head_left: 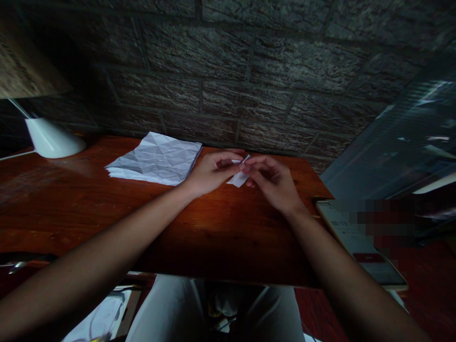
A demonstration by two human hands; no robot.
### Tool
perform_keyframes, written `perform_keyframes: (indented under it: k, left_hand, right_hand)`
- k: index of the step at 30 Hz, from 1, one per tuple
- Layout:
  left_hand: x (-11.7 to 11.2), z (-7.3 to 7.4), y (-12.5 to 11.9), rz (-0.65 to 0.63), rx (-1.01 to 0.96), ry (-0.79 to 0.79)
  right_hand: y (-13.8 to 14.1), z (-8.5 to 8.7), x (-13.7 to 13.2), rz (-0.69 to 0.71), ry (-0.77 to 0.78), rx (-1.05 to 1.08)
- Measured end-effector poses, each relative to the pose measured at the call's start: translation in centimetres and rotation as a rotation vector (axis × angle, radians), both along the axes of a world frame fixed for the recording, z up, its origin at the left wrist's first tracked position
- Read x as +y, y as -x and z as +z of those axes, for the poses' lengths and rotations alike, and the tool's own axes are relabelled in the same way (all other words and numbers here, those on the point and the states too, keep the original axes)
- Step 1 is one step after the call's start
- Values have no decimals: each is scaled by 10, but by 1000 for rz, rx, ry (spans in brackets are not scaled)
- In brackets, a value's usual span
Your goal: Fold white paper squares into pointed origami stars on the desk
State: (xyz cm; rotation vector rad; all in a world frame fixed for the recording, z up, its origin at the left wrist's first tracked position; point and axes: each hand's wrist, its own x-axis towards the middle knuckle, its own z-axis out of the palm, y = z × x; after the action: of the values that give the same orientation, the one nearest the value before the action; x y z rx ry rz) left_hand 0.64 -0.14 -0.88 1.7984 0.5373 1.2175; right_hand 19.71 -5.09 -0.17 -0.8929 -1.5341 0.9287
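Now pinching a small folded white paper (238, 179) between fingertips of left hand (210, 173) and right hand (272, 183), both clamped on it, over the desk (107, 213) near its far edge. Just left of the left hand, lying flat: a creased paper stack (156, 159). Farther left, a white lamp base (52, 137).

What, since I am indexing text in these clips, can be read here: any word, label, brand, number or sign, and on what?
Nothing here is legible.
Phone screen: faint marks near its top, too small and blurred to read; part is pixelated.
Creased paper stack, lamp base, and the small folded paper pinched by left hand and right hand: no print visible.
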Motion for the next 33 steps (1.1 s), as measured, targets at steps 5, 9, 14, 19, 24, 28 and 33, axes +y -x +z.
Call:
perform_keyframes:
  k: [5, 9, 14, 19, 24, 28, 33]
  left_hand:
    - [1, -1, 0, 24, 70, 5]
    - [1, 0, 1, 52, 74, -2]
    - [0, 2, 2, 69, 83, -54]
    - [-1, 5, 3, 77, 100, -79]
    - [-1, 4, 2, 78, 95, -115]
    - [-4, 3, 1, 105, 118, -140]
    - [-8, 3, 1, 153, 119, -199]
  right_hand:
    - [0, 0, -1, -187, -124, -94]
    - [-3, 0, 2, -377, -215, -140]
    - [-7, 0, 4, -442, -240, -208]
    - [-5, 0, 3, -228, -146, -143]
    - [-1, 1, 0, -128, -25, -66]
    - [-1, 2, -1, -176, -6, -78]
    - [-1, 1, 0, -190, -29, -113]
